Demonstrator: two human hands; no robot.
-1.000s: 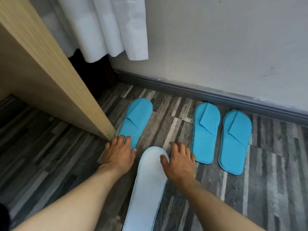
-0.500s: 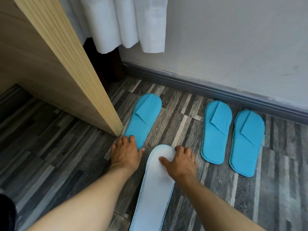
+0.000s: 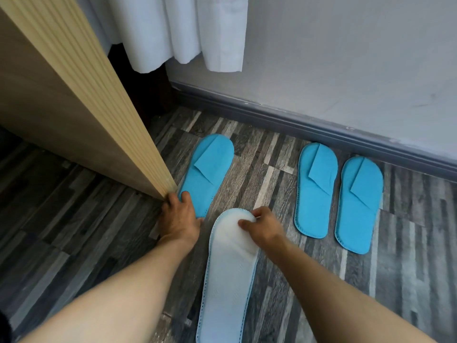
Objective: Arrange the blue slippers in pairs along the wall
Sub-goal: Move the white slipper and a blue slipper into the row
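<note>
Floorboards (image 3: pixel 272 154) lie bare between lone slipper (image 3: pixel 207 169) and pair (image 3: pixel 338 194).

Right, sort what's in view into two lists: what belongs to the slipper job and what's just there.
Part of the job:
- lone blue slipper, left hand on its heel
- upturned slipper, pale sole showing, right hand pinching its end
- finished pair by the wall: slipper and slipper
- skirting board

Just there:
- wooden panel
- white curtain
</note>
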